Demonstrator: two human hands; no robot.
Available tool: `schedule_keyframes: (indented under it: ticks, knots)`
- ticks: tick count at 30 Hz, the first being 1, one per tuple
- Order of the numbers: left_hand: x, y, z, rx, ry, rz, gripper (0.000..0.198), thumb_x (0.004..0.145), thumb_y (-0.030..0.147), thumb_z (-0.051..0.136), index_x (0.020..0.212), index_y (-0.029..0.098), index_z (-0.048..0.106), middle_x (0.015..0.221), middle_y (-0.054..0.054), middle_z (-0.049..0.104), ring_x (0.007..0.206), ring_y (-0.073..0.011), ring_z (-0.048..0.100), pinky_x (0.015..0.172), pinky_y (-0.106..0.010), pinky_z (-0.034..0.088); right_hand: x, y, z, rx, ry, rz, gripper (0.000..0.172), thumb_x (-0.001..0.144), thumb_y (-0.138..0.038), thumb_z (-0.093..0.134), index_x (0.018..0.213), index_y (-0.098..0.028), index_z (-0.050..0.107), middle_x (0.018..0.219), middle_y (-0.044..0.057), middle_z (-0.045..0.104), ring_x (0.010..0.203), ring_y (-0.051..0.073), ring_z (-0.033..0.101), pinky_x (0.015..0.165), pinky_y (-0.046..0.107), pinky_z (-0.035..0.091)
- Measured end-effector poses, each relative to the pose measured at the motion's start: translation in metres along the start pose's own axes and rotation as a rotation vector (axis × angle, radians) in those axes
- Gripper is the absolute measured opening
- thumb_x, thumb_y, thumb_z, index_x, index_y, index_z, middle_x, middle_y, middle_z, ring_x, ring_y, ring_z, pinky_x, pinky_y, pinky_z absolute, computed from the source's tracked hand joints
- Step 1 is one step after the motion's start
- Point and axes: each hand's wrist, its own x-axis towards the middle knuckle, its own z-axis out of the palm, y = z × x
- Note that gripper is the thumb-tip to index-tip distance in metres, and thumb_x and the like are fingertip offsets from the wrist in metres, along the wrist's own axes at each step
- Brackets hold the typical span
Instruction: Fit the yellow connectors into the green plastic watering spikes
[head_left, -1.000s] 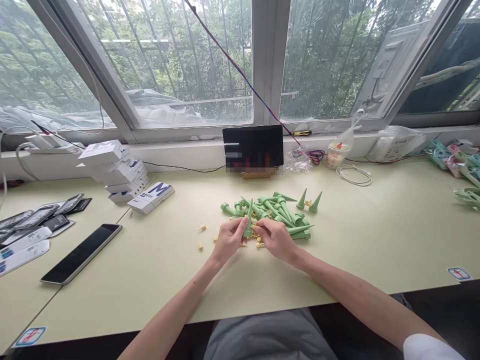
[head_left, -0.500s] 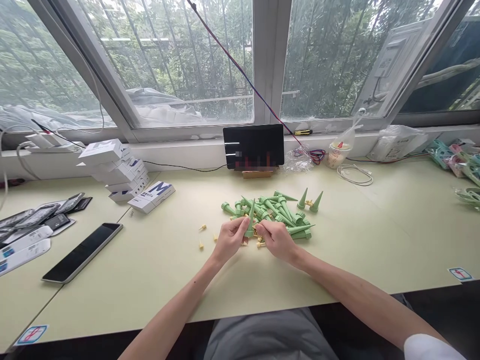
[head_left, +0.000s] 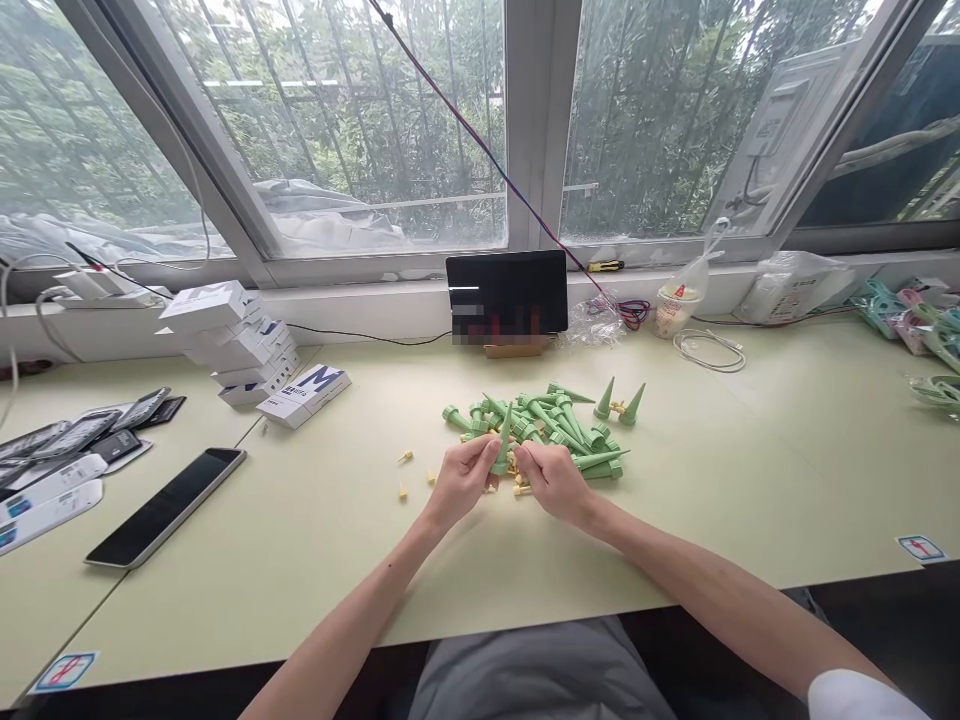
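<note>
My left hand (head_left: pixel 463 482) is closed on a green plastic plant watering spike (head_left: pixel 505 435), tip up, its wide base between thumb and fingers. Close on its right, my right hand (head_left: pixel 559 480) is pinched on a small yellow plastic piece (head_left: pixel 513 462) at the spike's base; the fingers hide most of it. Behind both hands lies a pile of green spikes (head_left: pixel 566 420), several with ribbed caps, with yellow pieces among them. Two spikes with yellow pieces fitted (head_left: pixel 618 405) stand apart at the right. A few loose yellow pieces (head_left: pixel 406 456) lie to the left.
A black tablet (head_left: pixel 508 295) leans on a stand by the window. At left are a phone (head_left: pixel 166 505), stacked white boxes (head_left: pixel 225 335) and packaged items (head_left: pixel 75 440). A bagged cup (head_left: pixel 675 305) and a coiled white cable (head_left: pixel 709 350) sit at the back right.
Hardly anything differs. The spike in my left hand has shifted very slightly, and both hands stay together in the same place.
</note>
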Motion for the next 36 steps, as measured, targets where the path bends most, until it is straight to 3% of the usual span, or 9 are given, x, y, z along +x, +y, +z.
schedule_keyframes:
  ticks: [8, 18, 24, 29, 36]
  knots:
    - [-0.0003, 0.0057, 0.0012, 0.009, -0.022, -0.003, 0.045, 0.094, 0.051, 0.051, 0.066, 0.016, 0.056, 0.055, 0.002, 0.054, 0.046, -0.0105, 0.053, 0.045, -0.021, 0.043, -0.0003, -0.0024, -0.0012, -0.009, 0.008, -0.032, 0.043, 0.105, -0.036, 0.035, 0.066, -0.021, 0.041, 0.058, -0.002, 0.047, 0.050, 0.012, 0.039, 0.052, 0.027, 0.031]
    - [0.0011, 0.0068, -0.0025, -0.079, -0.115, -0.158, 0.047, 0.095, 0.054, 0.050, 0.067, 0.015, 0.055, 0.052, -0.003, 0.063, 0.039, -0.0105, 0.054, 0.040, -0.021, 0.041, -0.0009, -0.0021, -0.0030, -0.168, 0.056, -0.224, 0.036, 0.105, -0.028, 0.039, 0.071, -0.019, 0.050, 0.062, 0.000, 0.053, 0.054, 0.012, 0.044, 0.054, 0.024, 0.033]
    - [0.0010, 0.0093, -0.0015, -0.167, -0.177, -0.201, 0.047, 0.096, 0.053, 0.048, 0.069, 0.015, 0.055, 0.050, -0.002, 0.062, 0.037, -0.0110, 0.054, 0.041, -0.022, 0.043, 0.0001, -0.0056, -0.0072, -0.347, 0.096, -0.355, 0.036, 0.105, -0.023, 0.038, 0.072, -0.018, 0.052, 0.060, -0.001, 0.050, 0.051, 0.011, 0.038, 0.052, 0.024, 0.028]
    - [0.0006, 0.0085, 0.0002, -0.078, -0.127, -0.095, 0.046, 0.095, 0.052, 0.049, 0.068, 0.015, 0.055, 0.055, -0.001, 0.061, 0.044, -0.0106, 0.055, 0.047, -0.022, 0.045, -0.0004, -0.0025, -0.0065, -0.286, 0.066, -0.282, 0.035, 0.105, -0.025, 0.036, 0.073, -0.019, 0.049, 0.062, 0.000, 0.051, 0.054, 0.012, 0.040, 0.053, 0.024, 0.029]
    - [-0.0007, 0.0020, 0.0009, 0.060, -0.051, 0.023, 0.043, 0.097, 0.051, 0.048, 0.077, 0.015, 0.062, 0.054, 0.003, 0.051, 0.046, -0.0100, 0.055, 0.048, -0.021, 0.042, -0.0011, -0.0032, -0.0036, -0.085, 0.017, -0.064, 0.040, 0.104, -0.031, 0.035, 0.066, -0.022, 0.032, 0.055, -0.004, 0.036, 0.049, 0.011, 0.028, 0.051, 0.026, 0.026]
